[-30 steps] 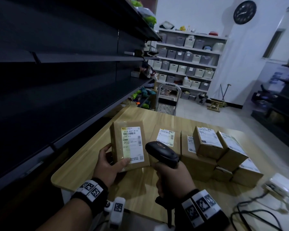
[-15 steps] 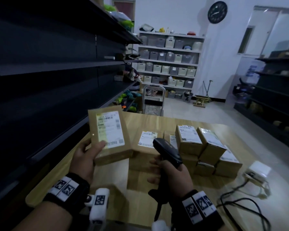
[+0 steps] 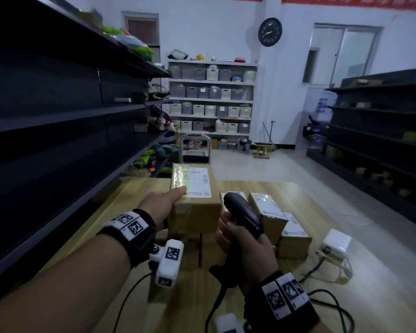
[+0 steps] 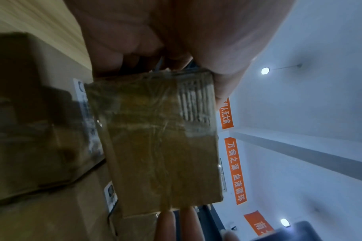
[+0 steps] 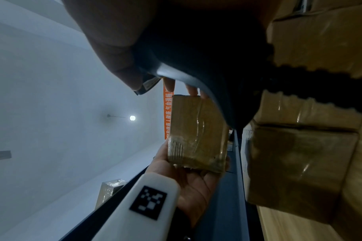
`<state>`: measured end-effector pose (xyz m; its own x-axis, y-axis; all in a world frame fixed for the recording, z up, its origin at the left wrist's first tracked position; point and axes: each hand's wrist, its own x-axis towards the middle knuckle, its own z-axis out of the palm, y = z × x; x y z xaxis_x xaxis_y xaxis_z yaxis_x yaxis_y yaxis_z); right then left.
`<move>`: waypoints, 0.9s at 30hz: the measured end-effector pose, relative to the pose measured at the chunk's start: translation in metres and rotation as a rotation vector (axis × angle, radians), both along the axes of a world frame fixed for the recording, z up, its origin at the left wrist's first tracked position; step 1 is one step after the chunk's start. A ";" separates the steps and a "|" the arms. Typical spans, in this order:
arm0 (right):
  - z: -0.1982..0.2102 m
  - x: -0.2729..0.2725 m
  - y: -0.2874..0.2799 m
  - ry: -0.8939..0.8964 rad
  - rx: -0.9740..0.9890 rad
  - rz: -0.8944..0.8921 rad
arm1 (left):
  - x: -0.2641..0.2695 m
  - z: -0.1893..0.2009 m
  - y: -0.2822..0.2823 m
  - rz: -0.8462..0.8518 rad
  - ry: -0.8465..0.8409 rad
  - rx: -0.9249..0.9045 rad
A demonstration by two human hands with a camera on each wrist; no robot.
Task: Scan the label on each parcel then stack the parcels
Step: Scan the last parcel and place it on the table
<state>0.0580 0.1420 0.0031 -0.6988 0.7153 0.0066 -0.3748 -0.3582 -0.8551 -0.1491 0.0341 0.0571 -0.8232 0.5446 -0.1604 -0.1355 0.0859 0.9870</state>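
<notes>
My left hand (image 3: 169, 202) grips a brown taped parcel (image 3: 194, 207), thumb on its white label (image 3: 197, 181), fingers round the far end. The parcel is level, label up, above the left end of the parcel pile; whether it touches one below is hidden. In the left wrist view the parcel (image 4: 163, 143) spans from palm to fingertips (image 4: 175, 225). My right hand (image 3: 246, 246) grips a black barcode scanner (image 3: 244, 213) just right of the parcel, head pointing forward. Other labelled parcels (image 3: 267, 209) sit on the wooden table (image 3: 135, 195) beyond the scanner.
Dark metal shelving (image 3: 58, 121) runs close along the table's left side. A white adapter box (image 3: 335, 241) with black cables (image 3: 332, 299) lies at the table's right front. More dark shelves (image 3: 380, 131) stand across the aisle.
My left hand has carried the parcel from the left up and over toward the pile, turning its label from facing me to facing up. The scanner has stayed in the right hand.
</notes>
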 end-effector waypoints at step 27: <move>-0.029 0.084 0.064 -0.056 -0.287 -0.285 | 0.149 -0.046 -0.011 -0.060 0.464 0.033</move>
